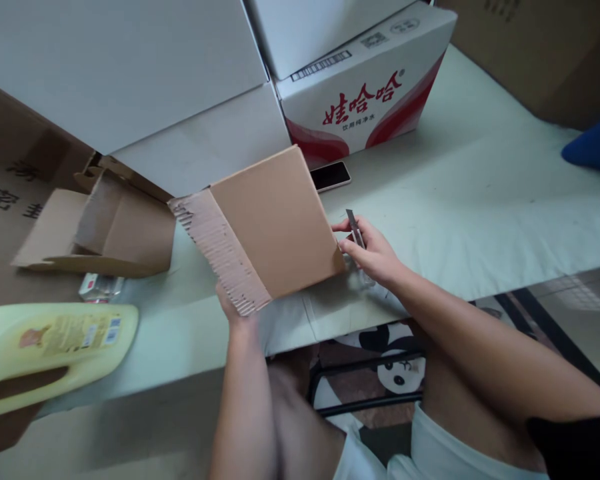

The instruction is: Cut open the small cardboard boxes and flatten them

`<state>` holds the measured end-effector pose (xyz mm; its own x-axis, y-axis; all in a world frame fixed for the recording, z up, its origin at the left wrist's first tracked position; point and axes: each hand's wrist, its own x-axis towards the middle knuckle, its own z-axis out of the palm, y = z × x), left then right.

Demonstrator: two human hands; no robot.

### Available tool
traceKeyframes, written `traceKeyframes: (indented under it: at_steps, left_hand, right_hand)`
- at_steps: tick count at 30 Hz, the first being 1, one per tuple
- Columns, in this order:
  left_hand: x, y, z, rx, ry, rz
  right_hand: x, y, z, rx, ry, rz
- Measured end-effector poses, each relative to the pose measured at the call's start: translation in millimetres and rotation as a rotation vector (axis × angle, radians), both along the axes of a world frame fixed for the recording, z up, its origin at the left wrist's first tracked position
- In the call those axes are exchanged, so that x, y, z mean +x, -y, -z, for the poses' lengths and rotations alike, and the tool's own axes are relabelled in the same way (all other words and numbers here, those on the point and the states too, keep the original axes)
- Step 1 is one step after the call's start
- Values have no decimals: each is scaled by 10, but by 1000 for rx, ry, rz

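- Tabletop (pixel 500 207): pale green cover; white-and-red carton (pixel 370 113) and phone (pixel 334 175) at rear, yellow bottle (pixel 87 333) at left.
- Cardboard piece (pixel 277 223): tilted, between both hands; ridges exposed along left strip.
- Left hand (pixel 229 307): grips lower-left edge, fingers mostly hidden.
- Right hand (pixel 373 253): fingers closed around utility knife (pixel 354 228), blade outward, at cardboard's right edge.
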<state>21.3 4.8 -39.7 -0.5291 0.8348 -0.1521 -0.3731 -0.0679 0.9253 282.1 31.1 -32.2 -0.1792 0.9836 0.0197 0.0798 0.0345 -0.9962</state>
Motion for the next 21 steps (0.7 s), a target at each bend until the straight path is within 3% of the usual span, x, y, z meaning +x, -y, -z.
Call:
traceKeyframes:
  at_steps: [2, 5, 8, 14, 21]
  left_hand:
    - [118, 49, -57, 101, 32, 9]
    - [219, 148, -134, 181, 51, 149]
    - [202, 210, -177, 98, 66, 164]
    - [1, 212, -214, -139, 351, 227]
    - [-72, 186, -234, -188, 378, 191]
  right_hand:
    - [-6, -11, 16, 0, -3, -21]
    - [-8, -28, 50, -41, -48, -49]
    - [-4, -38, 70, -85, -56, -71]
    - [9, -39, 27, -106, -73, -203]
    - [27, -19, 13, -45, -90, -297]
